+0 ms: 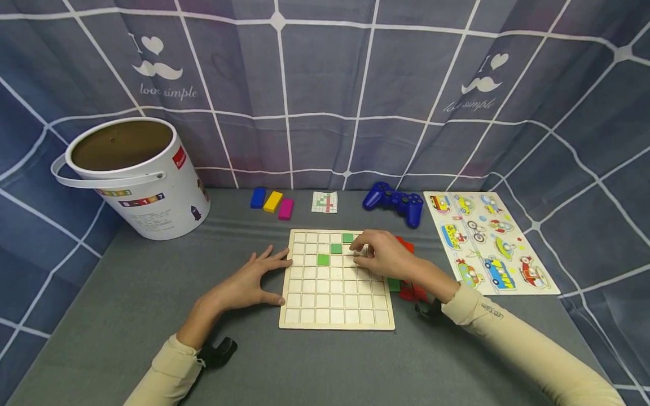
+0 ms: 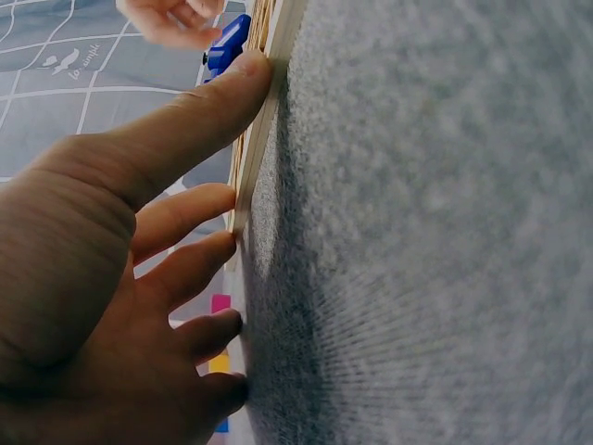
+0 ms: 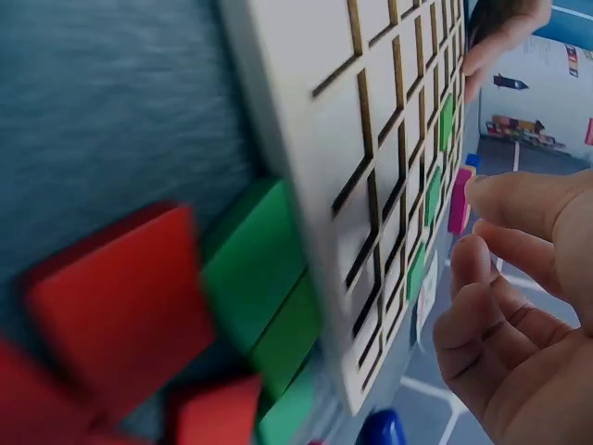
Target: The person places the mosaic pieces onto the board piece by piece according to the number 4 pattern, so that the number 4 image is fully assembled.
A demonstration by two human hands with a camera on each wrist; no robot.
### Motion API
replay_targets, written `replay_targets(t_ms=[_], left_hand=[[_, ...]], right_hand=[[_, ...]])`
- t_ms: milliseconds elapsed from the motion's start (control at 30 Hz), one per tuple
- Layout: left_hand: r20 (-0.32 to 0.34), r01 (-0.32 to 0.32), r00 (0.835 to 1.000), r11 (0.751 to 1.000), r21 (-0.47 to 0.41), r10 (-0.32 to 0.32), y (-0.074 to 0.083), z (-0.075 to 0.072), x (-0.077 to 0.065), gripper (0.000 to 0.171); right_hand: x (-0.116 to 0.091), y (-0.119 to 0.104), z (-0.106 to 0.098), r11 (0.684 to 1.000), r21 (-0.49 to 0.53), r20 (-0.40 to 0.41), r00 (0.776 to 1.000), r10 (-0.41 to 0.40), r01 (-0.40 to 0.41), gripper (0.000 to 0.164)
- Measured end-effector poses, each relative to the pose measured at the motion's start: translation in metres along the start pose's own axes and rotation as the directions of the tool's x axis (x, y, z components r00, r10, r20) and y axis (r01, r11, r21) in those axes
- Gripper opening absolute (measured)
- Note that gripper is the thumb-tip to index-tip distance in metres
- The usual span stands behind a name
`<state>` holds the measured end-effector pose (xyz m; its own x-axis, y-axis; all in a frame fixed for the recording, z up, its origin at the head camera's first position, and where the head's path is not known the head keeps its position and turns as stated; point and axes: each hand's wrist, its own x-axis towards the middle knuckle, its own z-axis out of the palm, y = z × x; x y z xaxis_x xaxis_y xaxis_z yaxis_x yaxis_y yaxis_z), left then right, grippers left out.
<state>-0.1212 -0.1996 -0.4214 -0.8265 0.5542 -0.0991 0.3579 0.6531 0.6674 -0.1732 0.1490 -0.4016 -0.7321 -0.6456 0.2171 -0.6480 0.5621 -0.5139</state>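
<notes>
A light wooden grid board (image 1: 315,301) lies on the grey table, with green square tiles (image 1: 323,260) set in a diagonal line of cells near its far side. At the board's left edge, my left hand (image 1: 254,280) is spread, its thumb and fingertips right at the rim. Over the board's upper right part is my right hand (image 1: 388,255), fingers loosely bent beside the farthest green tile (image 1: 347,238). In the right wrist view nothing shows between its thumb and fingers. Loose red tiles (image 3: 130,306) and green tiles (image 3: 255,264) lie along the board's right edge, partly under my right arm.
Blue, yellow and magenta blocks (image 1: 285,209), a small patterned card (image 1: 324,202) and a blue game controller (image 1: 393,203) sit behind the board. A white bucket (image 1: 167,203) stands at the back left. A picture puzzle board (image 1: 447,256) lies at the right.
</notes>
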Motion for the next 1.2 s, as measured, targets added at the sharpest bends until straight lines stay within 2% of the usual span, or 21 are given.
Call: replay_targets(t_ms=[100,267,433,633,833,1200], left_hand=[[-0.010,-0.007,1.000,1.000,0.002,0.007,-0.001,0.000,0.001,0.088],[-0.008,-0.011,1.000,1.000,0.007,0.011,0.000,0.000,0.003,0.088],[-0.013,-0.007,1.000,1.000,0.003,0.007,0.001,-0.001,0.004,0.087],[-0.006,-0.021,1.000,1.000,0.002,0.021,-0.002,0.000,0.003,0.088],[-0.010,-0.024,1.000,1.000,0.007,0.024,-0.004,-0.001,0.001,0.088],[0.005,-0.009,1.000,1.000,-0.001,0.009,-0.001,-0.001,0.003,0.088]], right_hand=[[-0.014,0.004,-0.007,1.000,-0.002,-0.020,1.000,0.013,-0.013,0.019],[-0.035,0.012,-0.018,0.999,-0.019,-0.001,0.999,0.045,-0.045,0.020],[-0.048,0.017,-0.026,0.996,-0.020,0.014,0.996,0.085,-0.085,0.021],[-0.063,0.023,-0.027,0.989,-0.009,0.026,0.988,0.149,-0.149,0.024],[-0.068,0.024,-0.023,0.989,-0.007,0.030,0.988,0.148,-0.148,0.023],[-0.066,0.031,-0.025,0.985,-0.066,0.018,0.987,0.161,-0.159,0.027]])
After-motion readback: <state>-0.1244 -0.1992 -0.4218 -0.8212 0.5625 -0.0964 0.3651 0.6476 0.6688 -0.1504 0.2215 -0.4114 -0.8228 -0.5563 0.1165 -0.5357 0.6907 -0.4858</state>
